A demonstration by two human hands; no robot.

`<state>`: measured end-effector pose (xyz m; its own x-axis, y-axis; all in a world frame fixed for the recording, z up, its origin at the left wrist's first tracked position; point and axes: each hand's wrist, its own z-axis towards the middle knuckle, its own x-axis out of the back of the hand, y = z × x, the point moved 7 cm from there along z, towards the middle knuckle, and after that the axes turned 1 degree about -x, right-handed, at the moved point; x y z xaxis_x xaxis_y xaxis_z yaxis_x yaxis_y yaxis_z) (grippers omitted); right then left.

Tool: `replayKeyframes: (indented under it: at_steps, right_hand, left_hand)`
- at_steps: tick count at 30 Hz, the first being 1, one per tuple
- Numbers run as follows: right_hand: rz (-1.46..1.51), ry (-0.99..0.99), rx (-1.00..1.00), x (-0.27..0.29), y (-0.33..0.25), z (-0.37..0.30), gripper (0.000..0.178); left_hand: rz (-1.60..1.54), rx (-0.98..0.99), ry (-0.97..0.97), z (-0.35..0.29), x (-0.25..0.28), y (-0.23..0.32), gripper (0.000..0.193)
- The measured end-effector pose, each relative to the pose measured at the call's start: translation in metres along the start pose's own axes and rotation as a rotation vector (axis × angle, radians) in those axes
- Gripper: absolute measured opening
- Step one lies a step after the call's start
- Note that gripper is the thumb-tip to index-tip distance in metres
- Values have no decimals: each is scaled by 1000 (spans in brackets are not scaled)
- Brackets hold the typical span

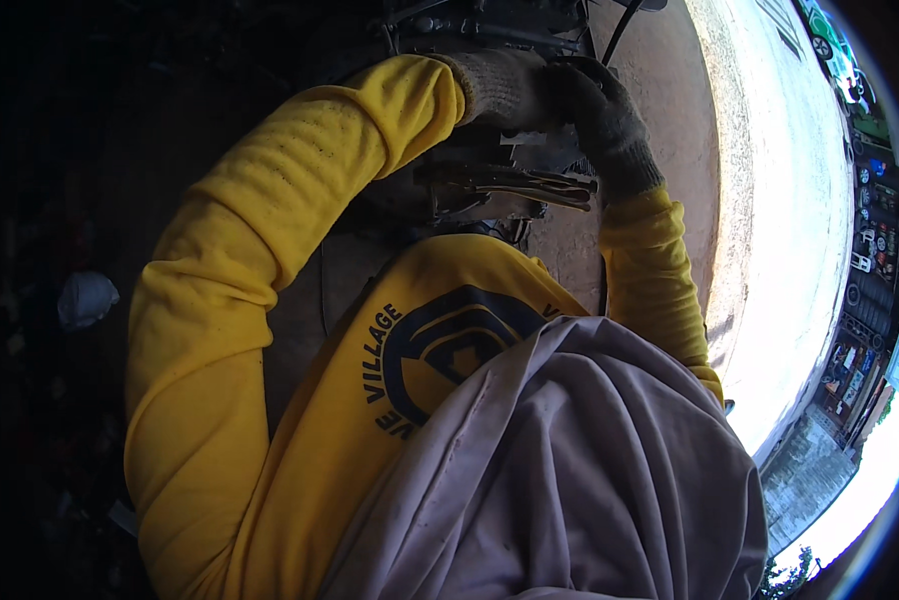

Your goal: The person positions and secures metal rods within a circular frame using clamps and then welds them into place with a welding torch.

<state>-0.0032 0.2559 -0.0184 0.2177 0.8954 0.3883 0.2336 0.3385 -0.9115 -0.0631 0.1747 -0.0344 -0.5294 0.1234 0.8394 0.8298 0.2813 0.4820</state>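
Both my hands wear dark grey knitted gloves and meet at the top of the view, close against a dark metal machine (460, 30). My left hand (515, 90) reaches in from the left, its fingers lost in shadow and behind the other glove. Curled inward beside it is my right hand (600, 110), closed around something I cannot make out. Just below the gloves sits a dark part with several long thin strips or rods (515, 185), apart from both hands.
A thin dark cable (323, 285) hangs at the left of my body. Brown floor (660, 90) runs to a bright sunlit strip (770, 200) on the right. Beyond it stand a green and white vehicle (840, 55) and shelves of parts (870, 250). A pale bundle (88, 300) lies in the left shadow.
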Motion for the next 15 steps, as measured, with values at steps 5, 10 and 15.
replayKeyframes:
  at_steps: [5,10,15]
  right_hand:
    - [-9,41,44,5,-2,-4,53]
    - [-128,-39,44,9,-17,-10,61]
    - [317,171,-196,49,18,-43,59]
  left_hand:
    - [124,-143,190,1,-1,6,37]
    - [-160,-52,128,-33,30,14,43]
    - [-363,-83,531,-118,74,-17,40]
